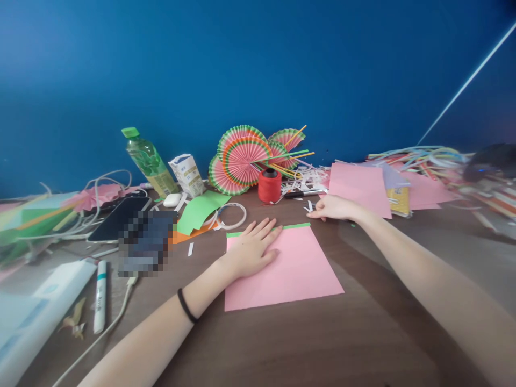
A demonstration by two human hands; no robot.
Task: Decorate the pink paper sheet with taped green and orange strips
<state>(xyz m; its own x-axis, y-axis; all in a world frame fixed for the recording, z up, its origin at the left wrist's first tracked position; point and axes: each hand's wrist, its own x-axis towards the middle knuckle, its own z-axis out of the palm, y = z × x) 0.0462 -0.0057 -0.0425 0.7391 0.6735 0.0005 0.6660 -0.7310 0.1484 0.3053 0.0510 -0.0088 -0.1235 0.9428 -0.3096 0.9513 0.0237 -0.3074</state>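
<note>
A pink sheet of paper [298,269] lies flat on the table, with a narrow green strip [298,226] along its far edge. My left hand [253,250] rests palm down on the left part of the sheet, fingers stretched out and slightly apart. Just beyond the sheet's far right corner is my right hand [328,208], its fingers pinched together low over the table. Small white paper scraps [310,206] lie by its fingertips; whether the pinch holds anything is too small to tell.
Behind stand folded paper fans [246,161], a red thread spool [269,185], a green-capped bottle [149,164] and a tissue pack [186,174]. A tape roll [242,215] and green paper [203,209] lie left. Pink sheets [358,188] are stacked right. Phones, a marker [100,298] and cables lie far left.
</note>
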